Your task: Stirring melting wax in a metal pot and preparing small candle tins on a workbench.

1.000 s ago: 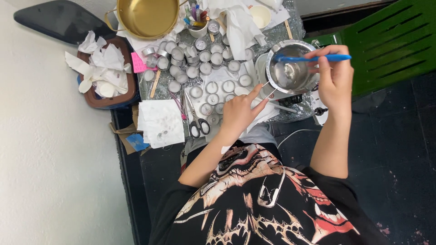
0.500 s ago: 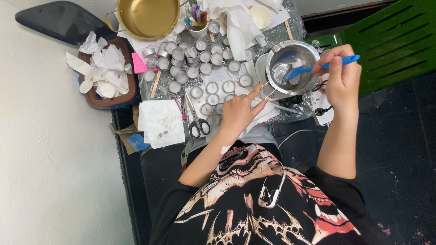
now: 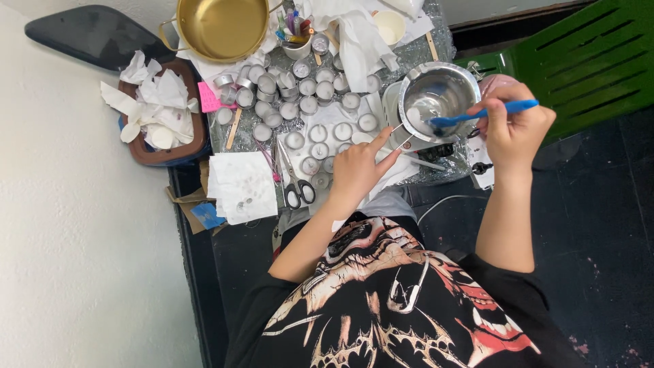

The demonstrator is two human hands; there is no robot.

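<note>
Looking down from the head view, you are pinching the blue spatula (image 3: 480,114) between the fingers of your right hand (image 3: 514,129), its blade dipping inside the steel pot (image 3: 439,95) at the worktop (image 3: 415,54) edge. Your left hand (image 3: 357,170) is closing its fingers on the pot's thin handle (image 3: 400,136). The spatula is lying almost level, long axis running left to right, blade pointing left into the pot. Pressing too hard could be tipping the pot and spilling onto the small foil cups (image 3: 306,105) nearby.
</note>
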